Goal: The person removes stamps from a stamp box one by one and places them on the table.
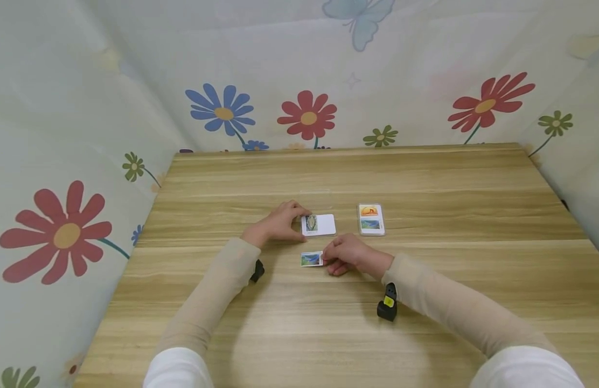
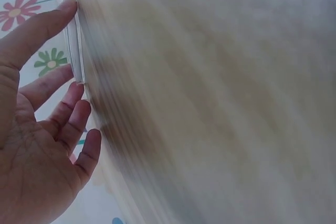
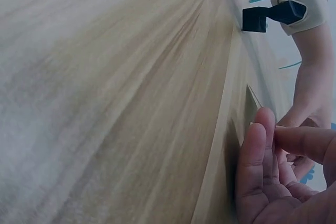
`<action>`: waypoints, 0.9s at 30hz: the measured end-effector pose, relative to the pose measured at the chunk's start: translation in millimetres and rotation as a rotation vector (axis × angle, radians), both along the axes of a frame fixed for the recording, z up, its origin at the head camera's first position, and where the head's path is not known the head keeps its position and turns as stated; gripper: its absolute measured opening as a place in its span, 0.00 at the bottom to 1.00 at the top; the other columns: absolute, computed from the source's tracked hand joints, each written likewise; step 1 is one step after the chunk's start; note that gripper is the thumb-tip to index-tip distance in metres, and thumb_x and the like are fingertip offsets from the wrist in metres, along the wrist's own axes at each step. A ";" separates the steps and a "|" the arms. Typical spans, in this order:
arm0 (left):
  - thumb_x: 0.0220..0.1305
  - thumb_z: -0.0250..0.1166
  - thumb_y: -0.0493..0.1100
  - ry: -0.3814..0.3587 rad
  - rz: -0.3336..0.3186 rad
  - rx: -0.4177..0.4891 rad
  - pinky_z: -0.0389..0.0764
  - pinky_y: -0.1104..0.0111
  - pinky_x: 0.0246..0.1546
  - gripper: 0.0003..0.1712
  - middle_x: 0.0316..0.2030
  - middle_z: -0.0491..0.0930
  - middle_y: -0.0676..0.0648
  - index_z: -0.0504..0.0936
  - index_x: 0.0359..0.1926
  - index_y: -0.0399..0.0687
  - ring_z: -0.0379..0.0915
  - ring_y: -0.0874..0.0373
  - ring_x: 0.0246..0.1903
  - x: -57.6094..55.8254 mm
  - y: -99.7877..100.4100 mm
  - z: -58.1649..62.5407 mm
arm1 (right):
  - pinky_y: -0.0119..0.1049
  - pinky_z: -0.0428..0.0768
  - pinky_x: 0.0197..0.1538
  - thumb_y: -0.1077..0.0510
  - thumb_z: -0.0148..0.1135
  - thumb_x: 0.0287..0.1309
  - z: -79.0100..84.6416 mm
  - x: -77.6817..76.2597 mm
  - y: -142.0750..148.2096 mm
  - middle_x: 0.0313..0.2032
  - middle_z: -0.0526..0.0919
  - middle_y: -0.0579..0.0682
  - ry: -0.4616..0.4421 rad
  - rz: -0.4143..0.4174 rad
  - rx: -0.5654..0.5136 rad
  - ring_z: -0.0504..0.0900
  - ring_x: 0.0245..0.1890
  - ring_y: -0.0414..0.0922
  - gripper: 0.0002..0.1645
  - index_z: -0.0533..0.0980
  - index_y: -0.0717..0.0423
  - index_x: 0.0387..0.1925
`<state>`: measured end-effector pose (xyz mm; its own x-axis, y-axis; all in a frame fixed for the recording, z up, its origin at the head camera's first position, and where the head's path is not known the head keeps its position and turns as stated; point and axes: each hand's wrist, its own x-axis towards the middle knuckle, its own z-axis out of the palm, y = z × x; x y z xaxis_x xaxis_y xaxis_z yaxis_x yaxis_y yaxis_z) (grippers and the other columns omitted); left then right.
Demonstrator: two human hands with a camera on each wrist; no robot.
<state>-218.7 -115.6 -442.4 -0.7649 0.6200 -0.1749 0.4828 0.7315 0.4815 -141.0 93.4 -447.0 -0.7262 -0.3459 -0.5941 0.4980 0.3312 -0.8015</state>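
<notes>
A flat clear case (image 1: 326, 225) lies on the table with a white card inside, a small picture at its left end. My left hand (image 1: 283, 222) holds this case by its left end, thumb and fingers on opposite edges. In the left wrist view, the case (image 2: 75, 45) shows edge-on at the fingertips of the left hand (image 2: 42, 124). Just nearer to me, my right hand (image 1: 350, 254) pinches the right end of a small blue-green picture card (image 1: 311, 259). In the right wrist view, the card's thin edge (image 3: 254, 96) sticks out past the right hand's fingertips.
A second clear case (image 1: 371, 220) with an orange picture above a blue-green one lies to the right. Behind the first case is a faint transparent rectangle (image 1: 316, 199). The wood-grain table (image 1: 299, 334) meets a flowered cloth (image 1: 260, 54) at the back.
</notes>
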 end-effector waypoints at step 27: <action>0.51 0.73 0.50 -0.019 0.008 -0.007 0.63 0.54 0.60 0.40 0.57 0.68 0.42 0.70 0.64 0.48 0.61 0.48 0.58 -1.6 -2.0 -1.8 | 0.32 0.82 0.31 0.63 0.51 0.63 11.8 -1.0 4.9 0.29 0.85 0.52 0.095 0.107 0.075 0.81 0.23 0.38 0.16 0.78 0.73 0.42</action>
